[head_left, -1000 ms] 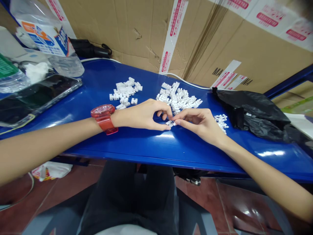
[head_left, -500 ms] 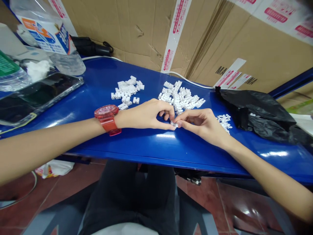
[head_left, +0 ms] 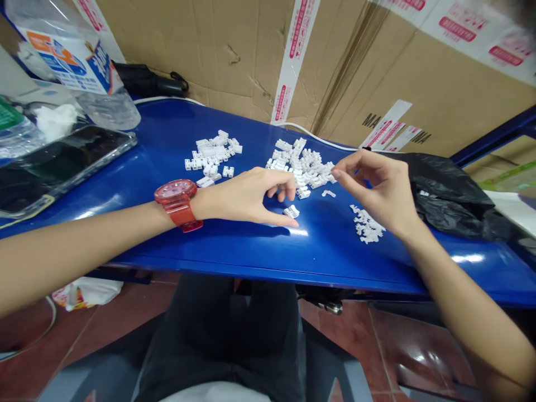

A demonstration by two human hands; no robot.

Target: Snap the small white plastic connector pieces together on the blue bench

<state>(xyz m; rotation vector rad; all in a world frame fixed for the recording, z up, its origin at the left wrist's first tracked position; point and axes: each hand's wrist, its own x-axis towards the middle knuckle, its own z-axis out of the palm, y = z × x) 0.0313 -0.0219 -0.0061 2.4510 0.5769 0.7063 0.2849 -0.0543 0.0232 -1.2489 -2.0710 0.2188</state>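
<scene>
My left hand (head_left: 245, 195), with a red watch (head_left: 178, 202) on its wrist, rests on the blue table (head_left: 226, 245). Its fingers are curled, and a small white plastic piece (head_left: 292, 211) sits between thumb tip and index finger. My right hand (head_left: 379, 187) is lifted above the table, thumb and index finger pinched together beside the middle pile of white pieces (head_left: 304, 163). Whether anything is in that pinch I cannot make out. One loose white piece (head_left: 328, 193) lies under it. A small pile (head_left: 366, 226) lies below my right wrist.
Another pile of white pieces (head_left: 213, 156) lies further left. A black plastic bag (head_left: 448, 190) sits at the right, a phone (head_left: 58, 164) and a plastic bottle (head_left: 90, 72) at the left. Taped cardboard boxes (head_left: 234, 50) stand behind the table, with a white cable (head_left: 312, 134) along the back edge.
My right hand has let go of the piece both hands held and risen up and right toward the middle pile. My left hand stays put with the piece.
</scene>
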